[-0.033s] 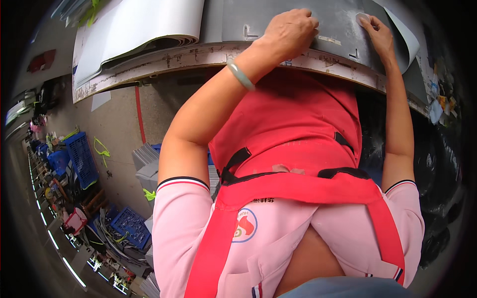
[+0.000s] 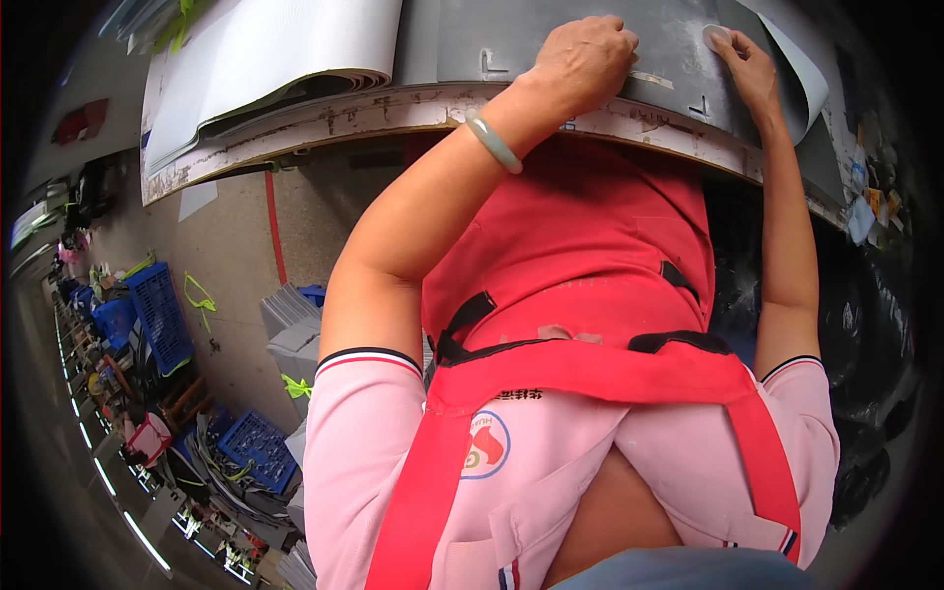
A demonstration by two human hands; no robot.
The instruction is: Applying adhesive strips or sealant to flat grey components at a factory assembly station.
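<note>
My left hand (image 2: 590,67), a pale green bangle (image 2: 494,141) on its wrist, is closed over the dark grey sheet (image 2: 467,44) on the table. Its fingers curl away from view, so what they hold, if anything, is hidden. Farther right, my right hand (image 2: 752,74) pinches a small pale round piece (image 2: 716,39) between thumb and fingers, at a whitish powdery patch on the sheet. White L-shaped marks (image 2: 492,67) and a small pale strip (image 2: 653,79) show on the grey surface near its front edge.
Thick white sheets (image 2: 295,44), folded over, lie left on the table, whose worn edge (image 2: 265,138) runs before me. A pale sheet (image 2: 798,74) curls up at the right. Blue crates (image 2: 160,315) and grey stacks (image 2: 292,313) stand on the floor at left. Black plastic (image 2: 855,324) lies at lower right.
My left hand and forearm have shifted slightly to the right over the grey sheet, and the bangle with them. The right hand and its round piece have hardly moved.
</note>
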